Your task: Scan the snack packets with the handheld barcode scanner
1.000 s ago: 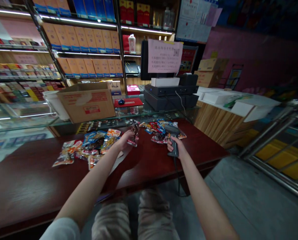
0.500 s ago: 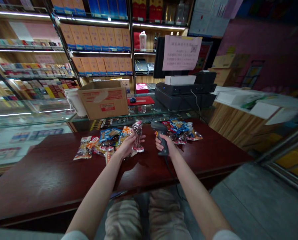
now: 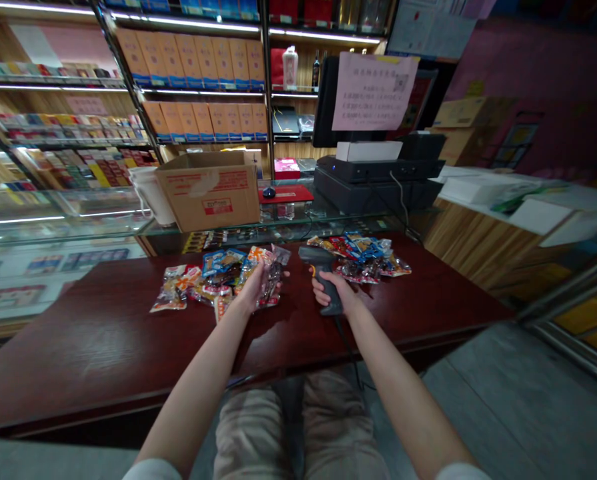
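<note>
My left hand (image 3: pixel 254 287) is closed on a clear snack packet (image 3: pixel 273 275) with dark contents, held upright above the table. Beneath and left of that hand spreads a pile of snack packets (image 3: pixel 222 261) in blue, orange and clear wrapping. A dark grey barcode scanner (image 3: pixel 329 293) is gripped by its handle in my right hand (image 3: pixel 339 292), its head pointing left towards the packet. Just behind the scanner lies a second heap of snack packets (image 3: pixel 363 253), mostly blue, red and clear.
Both heaps rest on a dark red wooden table (image 3: pixel 103 333). Beyond it, a cardboard box (image 3: pixel 213 193), a white jug (image 3: pixel 153 193), a mouse (image 3: pixel 269 192) and a cash register (image 3: pixel 375 183) stand on a glass counter. The scanner's cable (image 3: pixel 347 340) hangs over the table's front edge.
My left hand has turned the packet, so its printed end no longer faces me as before. The scanner stays beside it in my right hand. The view has tilted slightly.
</note>
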### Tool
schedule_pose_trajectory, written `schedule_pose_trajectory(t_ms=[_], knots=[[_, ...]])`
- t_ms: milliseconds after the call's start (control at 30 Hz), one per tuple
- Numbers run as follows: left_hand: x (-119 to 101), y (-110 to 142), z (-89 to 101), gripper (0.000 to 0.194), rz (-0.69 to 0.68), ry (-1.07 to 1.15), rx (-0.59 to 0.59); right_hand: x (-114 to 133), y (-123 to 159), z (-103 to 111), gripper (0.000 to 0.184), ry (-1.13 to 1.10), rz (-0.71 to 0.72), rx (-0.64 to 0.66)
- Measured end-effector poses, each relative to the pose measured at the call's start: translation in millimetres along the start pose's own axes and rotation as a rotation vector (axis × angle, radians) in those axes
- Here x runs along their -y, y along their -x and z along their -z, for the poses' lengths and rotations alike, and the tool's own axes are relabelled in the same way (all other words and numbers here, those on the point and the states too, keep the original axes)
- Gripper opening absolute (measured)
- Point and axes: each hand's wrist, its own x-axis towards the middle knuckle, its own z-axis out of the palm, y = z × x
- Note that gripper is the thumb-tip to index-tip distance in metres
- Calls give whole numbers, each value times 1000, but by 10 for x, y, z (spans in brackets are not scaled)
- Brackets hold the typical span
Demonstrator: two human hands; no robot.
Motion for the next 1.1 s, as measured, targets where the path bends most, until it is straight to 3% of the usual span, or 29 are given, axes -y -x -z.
schedule_pose_trajectory(t_ms=[100, 233, 400, 767, 1100], knots=[[15, 23, 19, 45, 33, -57, 46, -8, 13, -27, 38, 8, -6, 1], [75, 20, 1, 36, -58, -152, 44, -12, 38, -76, 37, 21, -13, 18], [162, -12, -47, 38, -62, -138, 97, -16, 50, -89, 34, 40, -26, 39], [189, -15, -38, 62, -122, -122, -16, -21, 65, -128, 35, 95, -33, 19], [207, -30, -17, 68, -154, -148, 15, -55, 74, -134, 40, 160, -53, -50]])
